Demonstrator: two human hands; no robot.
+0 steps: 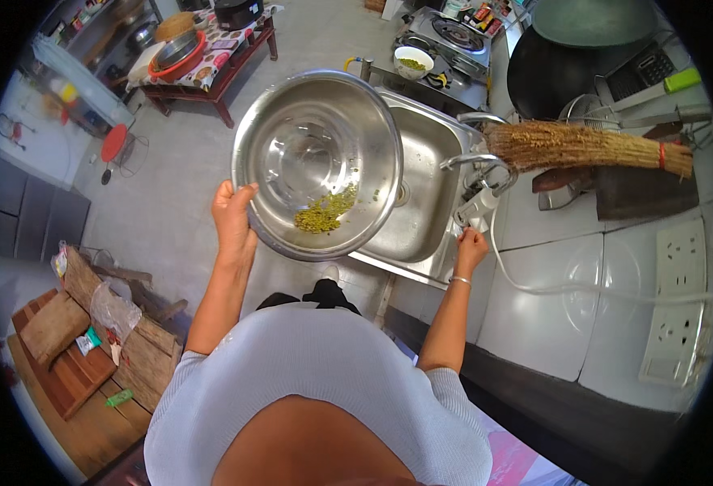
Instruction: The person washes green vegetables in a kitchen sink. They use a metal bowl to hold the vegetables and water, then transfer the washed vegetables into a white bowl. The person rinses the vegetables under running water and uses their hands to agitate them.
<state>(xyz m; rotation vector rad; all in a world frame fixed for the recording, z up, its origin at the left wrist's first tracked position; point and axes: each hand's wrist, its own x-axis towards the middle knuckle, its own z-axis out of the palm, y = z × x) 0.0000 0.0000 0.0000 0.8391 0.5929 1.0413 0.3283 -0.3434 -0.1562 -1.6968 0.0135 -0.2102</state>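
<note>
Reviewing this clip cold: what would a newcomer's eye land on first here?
Most likely the big shiny steel basin near the center, its rim held by the left grip, with small green grains clustered low inside. Next, the straw brush lying across the right-hand counter, then the right grip at the white tap fitting beside the sink.

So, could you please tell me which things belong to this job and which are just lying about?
Apparently in use:
round silver metal basin, held by the left hand
small green pieces inside it
white tap fitting, at the right hand
rectangular silver metal sink

Apparently lying about:
bundled tan straw brush
round black pan
</note>
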